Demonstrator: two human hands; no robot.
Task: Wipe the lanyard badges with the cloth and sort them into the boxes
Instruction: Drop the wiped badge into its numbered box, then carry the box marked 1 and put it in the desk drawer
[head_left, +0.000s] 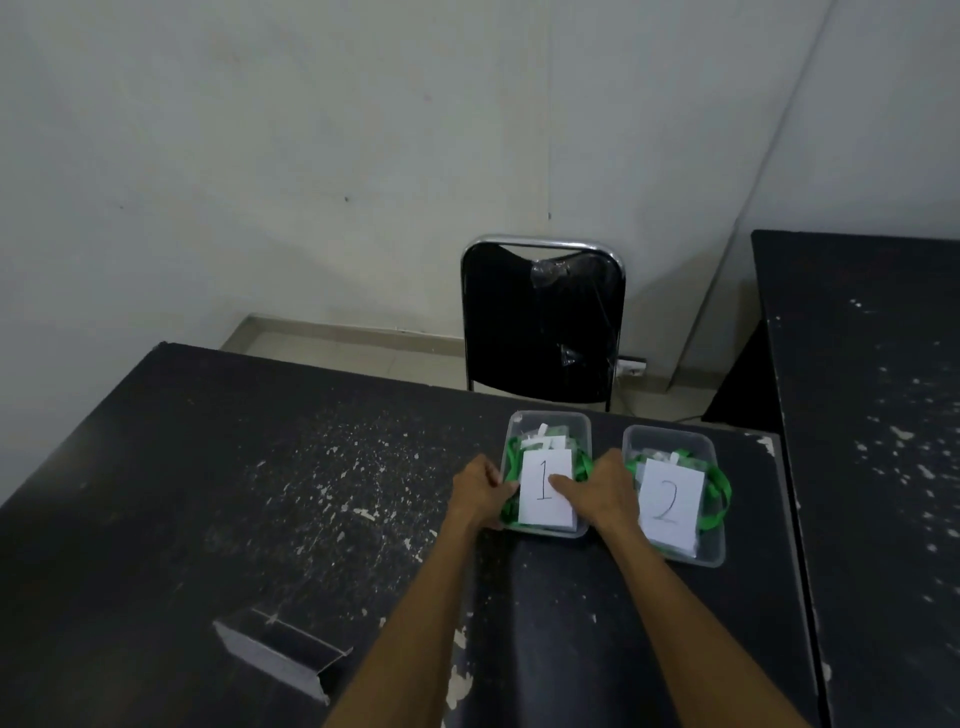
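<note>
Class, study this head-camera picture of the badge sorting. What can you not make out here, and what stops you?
Badges in box 1: head view, card 1 covers most; count unknown.
Badges in box 2: head view, card 2 covers most.
Side rims of box 1: head view, the left hand and right hand cover them.
Cloth: not in the head view.

Single view, head-worn, wide-angle. Faces forward and down across black table (234, 493), near range. Lower frame, right of centre: box marked 1 (550, 415). wall (311, 156) fills upper half.
</note>
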